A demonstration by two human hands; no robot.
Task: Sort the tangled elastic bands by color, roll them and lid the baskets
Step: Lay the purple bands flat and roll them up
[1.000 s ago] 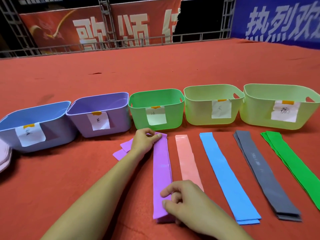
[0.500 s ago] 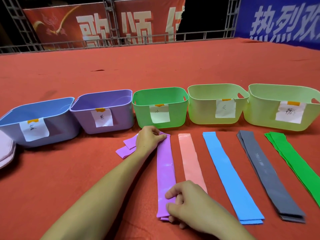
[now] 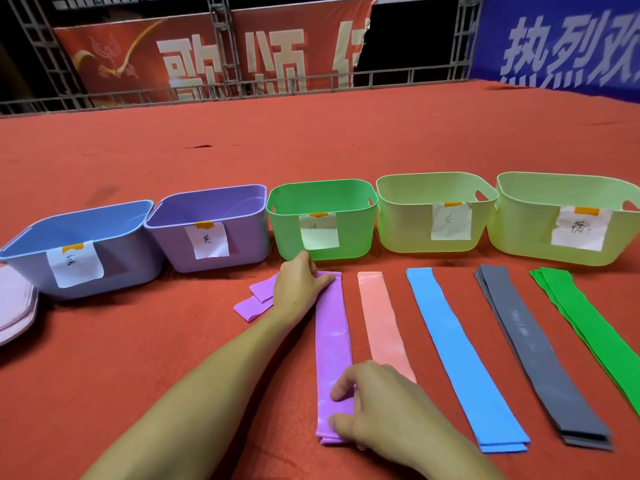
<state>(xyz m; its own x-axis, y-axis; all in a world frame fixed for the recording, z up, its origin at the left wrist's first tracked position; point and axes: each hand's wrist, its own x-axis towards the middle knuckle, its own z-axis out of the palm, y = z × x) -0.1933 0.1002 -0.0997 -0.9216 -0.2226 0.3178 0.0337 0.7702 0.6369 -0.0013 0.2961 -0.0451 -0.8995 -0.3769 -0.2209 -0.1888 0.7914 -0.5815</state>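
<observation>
A person's left hand (image 3: 298,285) presses flat on the far end of a long purple elastic band stack (image 3: 333,355) laid on the red cloth surface (image 3: 138,341), while the right hand (image 3: 372,405) pinches the stack's near end with thumb and curled fingers. Over the past second little has moved: both hands have stayed at the same ends of the purple strip, which lies a touch straighter than a moment ago, its layers better aligned. Two loose purple band ends (image 3: 256,299) poke out just left of the left hand, not yet squared with the rest. To the right lie a flat pink band (image 3: 382,327), a blue band stack (image 3: 460,358), a grey band stack (image 3: 533,351) and a green band stack (image 3: 595,323), side by side and apart from one another. Behind them stand five open plastic baskets with paper labels: blue basket (image 3: 31,265), purple basket (image 3: 166,244), green basket (image 3: 353,233) and two pale green baskets (image 3: 401,230). Pink lids (image 3: 14,306) wait at the left edge. Sorting looks nearly finished; rolling appears ready to start from the near end, and none of the baskets is lidded.
</observation>
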